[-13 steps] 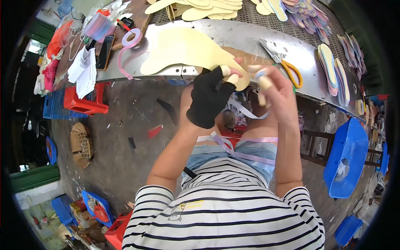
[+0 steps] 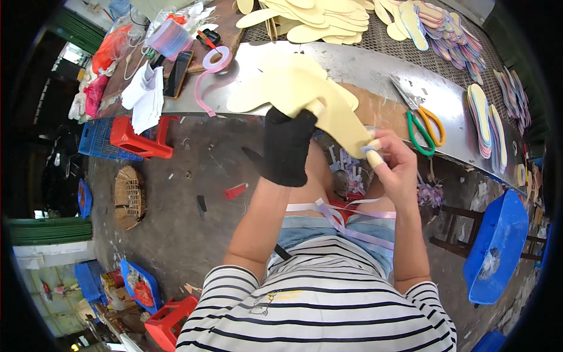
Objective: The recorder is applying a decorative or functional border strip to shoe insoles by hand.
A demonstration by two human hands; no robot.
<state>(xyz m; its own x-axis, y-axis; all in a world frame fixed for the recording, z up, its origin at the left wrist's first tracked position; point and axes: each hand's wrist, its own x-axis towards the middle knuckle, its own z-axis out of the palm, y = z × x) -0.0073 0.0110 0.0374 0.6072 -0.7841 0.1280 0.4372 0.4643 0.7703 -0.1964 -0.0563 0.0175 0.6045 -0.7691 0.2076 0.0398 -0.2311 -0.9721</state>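
Note:
My left hand, in a black fingerless glove with pale finger cots, grips a cream-yellow insole just off the table's near edge. Its narrow end points toward my right hand. There my thumb and forefinger, both in pale finger cots, pinch that tip. A small bluish bit shows between them, too small to make out. Beneath the held insole, more cream insoles lie fanned out on the metal tabletop. Scissors with one orange and one green handle rest to the right of them.
A roll of pink ribbon, a phone and white papers lie at the left. Piled insoles cover the back mesh. Edged insoles stand at the right. More ribbon crosses my lap. A blue basin is at the right.
The view has shifted, so the scene sits further right. My right hand has come to the insole's tip, and the white strip that dangled below it no longer shows. The lower insoles are more fanned out.

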